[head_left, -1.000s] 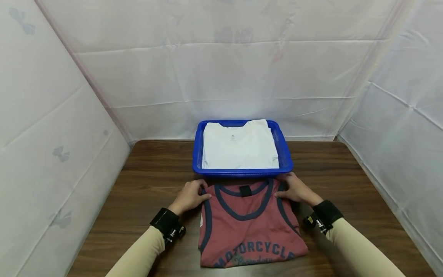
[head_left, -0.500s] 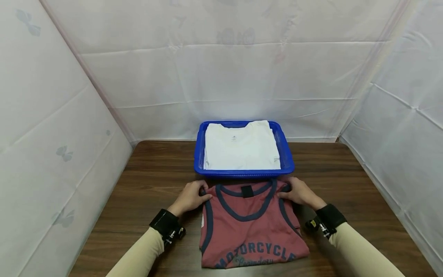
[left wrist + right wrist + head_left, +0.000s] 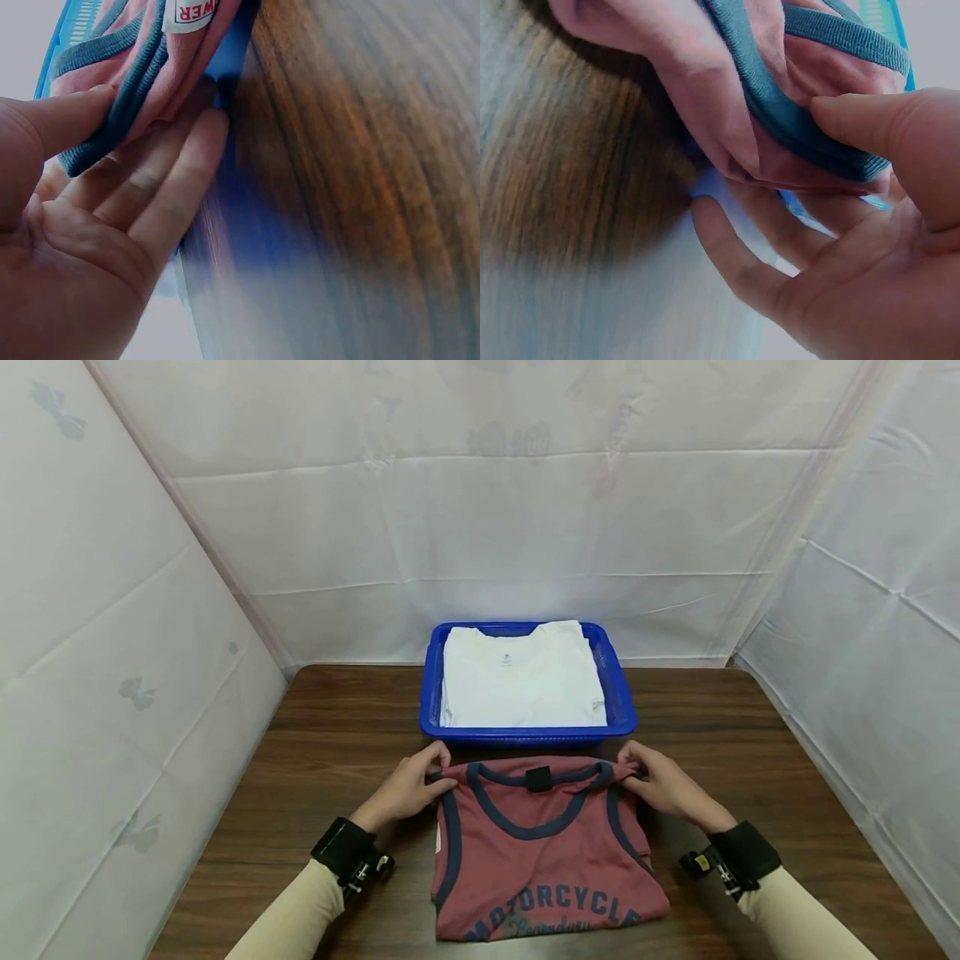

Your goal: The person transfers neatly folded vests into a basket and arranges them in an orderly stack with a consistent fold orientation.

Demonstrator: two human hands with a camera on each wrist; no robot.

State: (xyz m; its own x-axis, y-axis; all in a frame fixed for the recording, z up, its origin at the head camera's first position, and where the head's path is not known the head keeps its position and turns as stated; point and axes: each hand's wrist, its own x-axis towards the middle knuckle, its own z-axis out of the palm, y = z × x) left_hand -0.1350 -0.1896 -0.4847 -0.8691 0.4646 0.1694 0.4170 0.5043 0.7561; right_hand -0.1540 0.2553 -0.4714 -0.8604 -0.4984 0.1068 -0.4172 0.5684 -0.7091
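Observation:
A folded red tank top [image 3: 540, 860] with dark blue trim and the word MOTORCYCLE lies on the table in the head view. My left hand [image 3: 408, 785] pinches its left shoulder strap; in the left wrist view the thumb [image 3: 71, 116] presses the trim from above, fingers beneath. My right hand [image 3: 663, 783] pinches the right shoulder strap, where the cloth is pulled taut and a little raised. The right wrist view shows the right thumb [image 3: 870, 120] on the dark trim, with the other fingers under the fabric.
Just beyond the tank top stands a blue plastic basket [image 3: 528, 735] with folded white shirts [image 3: 525, 681] in it. Brown wooden tabletop [image 3: 322, 718] surrounds both. White sheeting [image 3: 480, 527] encloses the back and sides.
My right hand has moved outward to the right, drawing the tank top's right shoulder with it and straightening the top edge. My left hand has shifted slightly left, keeping its pinch.

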